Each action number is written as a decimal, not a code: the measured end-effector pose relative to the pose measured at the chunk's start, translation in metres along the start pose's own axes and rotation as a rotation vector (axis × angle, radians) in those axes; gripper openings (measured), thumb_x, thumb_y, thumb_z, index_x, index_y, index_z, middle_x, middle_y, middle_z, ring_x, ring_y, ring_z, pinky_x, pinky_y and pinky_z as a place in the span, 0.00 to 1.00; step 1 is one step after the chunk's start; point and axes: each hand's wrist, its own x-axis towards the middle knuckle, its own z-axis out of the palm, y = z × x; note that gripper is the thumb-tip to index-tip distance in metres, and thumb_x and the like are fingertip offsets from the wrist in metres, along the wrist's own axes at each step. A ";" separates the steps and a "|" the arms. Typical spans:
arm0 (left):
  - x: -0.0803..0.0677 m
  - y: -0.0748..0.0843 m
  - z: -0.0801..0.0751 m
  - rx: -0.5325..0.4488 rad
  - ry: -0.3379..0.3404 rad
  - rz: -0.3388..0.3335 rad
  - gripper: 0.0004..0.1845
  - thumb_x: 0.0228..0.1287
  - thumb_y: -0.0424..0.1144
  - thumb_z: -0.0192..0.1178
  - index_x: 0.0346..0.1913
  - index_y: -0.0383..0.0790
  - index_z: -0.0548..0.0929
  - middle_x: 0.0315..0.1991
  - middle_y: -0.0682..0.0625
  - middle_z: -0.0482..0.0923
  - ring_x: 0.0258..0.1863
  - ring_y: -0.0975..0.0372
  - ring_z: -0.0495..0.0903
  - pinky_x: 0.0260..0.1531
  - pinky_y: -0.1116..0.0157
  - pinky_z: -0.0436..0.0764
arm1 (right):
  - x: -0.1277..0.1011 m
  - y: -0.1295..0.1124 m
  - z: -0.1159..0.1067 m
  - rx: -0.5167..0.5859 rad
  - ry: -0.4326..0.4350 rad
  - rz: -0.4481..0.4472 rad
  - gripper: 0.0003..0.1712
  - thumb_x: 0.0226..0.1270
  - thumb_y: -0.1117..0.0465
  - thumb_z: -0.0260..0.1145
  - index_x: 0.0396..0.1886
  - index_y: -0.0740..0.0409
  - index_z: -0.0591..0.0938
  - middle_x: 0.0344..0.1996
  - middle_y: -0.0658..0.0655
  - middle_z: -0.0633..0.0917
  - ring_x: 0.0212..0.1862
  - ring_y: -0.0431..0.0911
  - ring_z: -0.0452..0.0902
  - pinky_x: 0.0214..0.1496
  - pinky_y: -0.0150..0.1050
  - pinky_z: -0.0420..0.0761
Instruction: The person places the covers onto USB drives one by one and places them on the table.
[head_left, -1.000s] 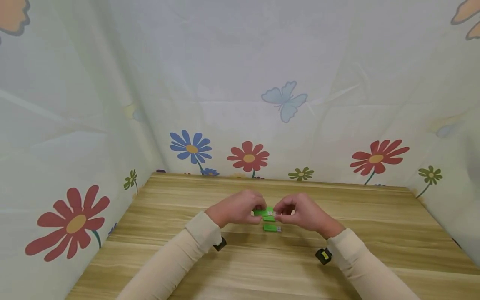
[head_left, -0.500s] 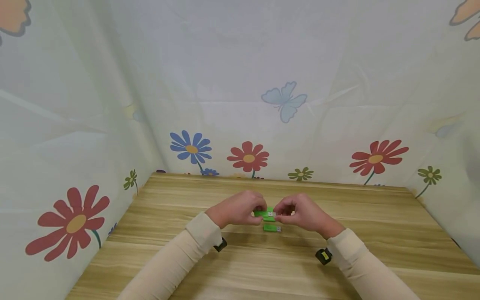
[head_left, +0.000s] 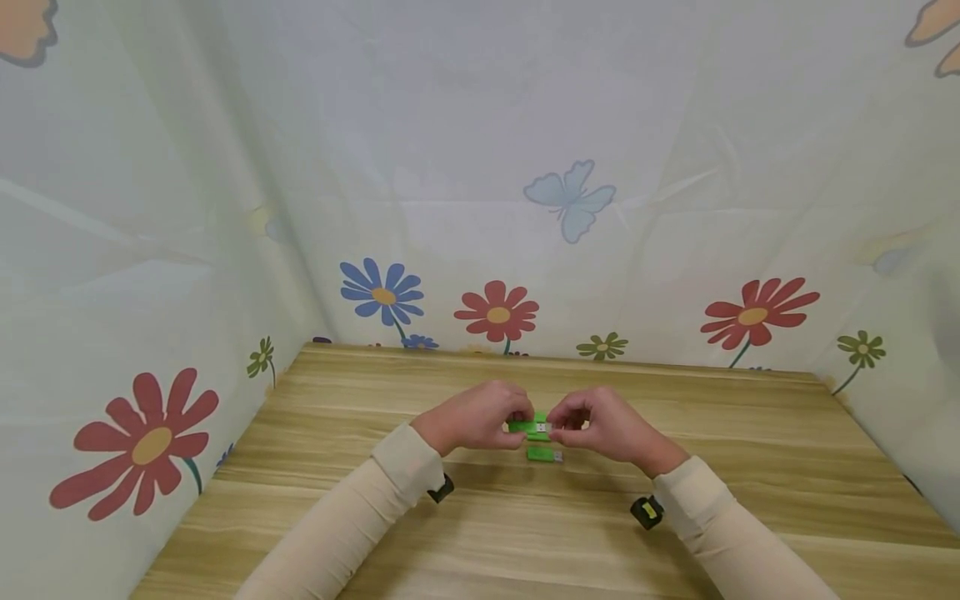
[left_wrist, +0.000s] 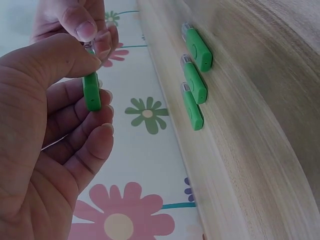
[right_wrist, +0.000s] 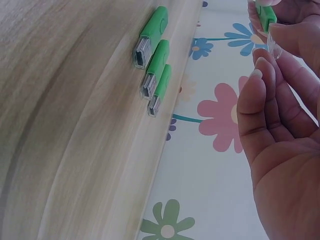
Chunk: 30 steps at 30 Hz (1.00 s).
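Between thumb and fingers, my left hand (head_left: pixel 480 417) pinches a green USB stick (left_wrist: pixel 91 92) above the table, its metal plug pointing right. My right hand (head_left: pixel 609 427) pinches a clear cap (right_wrist: pixel 273 48) at the plug end of that stick. Fingers partly hide the cap, so how far it covers the plug cannot be told. Below the hands, a near USB stick (left_wrist: pixel 198 49), a middle USB stick (left_wrist: pixel 195 80) and a far USB stick (left_wrist: pixel 192 107) lie in a row on the table. All are green, with clear caps over their plugs.
The wood-grain table (head_left: pixel 525 533) reaches back to a pale cloth wall (head_left: pixel 450 167) printed with flowers and a butterfly. Cloth walls stand at both sides too. A small black device (head_left: pixel 647 512) sits at the right wrist, another black device (head_left: pixel 441 488) at the left.
The held USB stick has shifted very slightly down and right in the head view, covering more of a stick behind it. Both hands keep their grips and hardly move.
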 end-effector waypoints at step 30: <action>0.004 0.007 -0.004 -0.020 -0.009 0.006 0.03 0.64 0.38 0.68 0.39 0.43 0.88 0.33 0.54 0.81 0.31 0.67 0.74 0.36 0.77 0.75 | 0.003 -0.007 0.000 0.004 -0.010 -0.024 0.05 0.63 0.58 0.76 0.39 0.50 0.91 0.33 0.45 0.90 0.31 0.38 0.80 0.35 0.35 0.83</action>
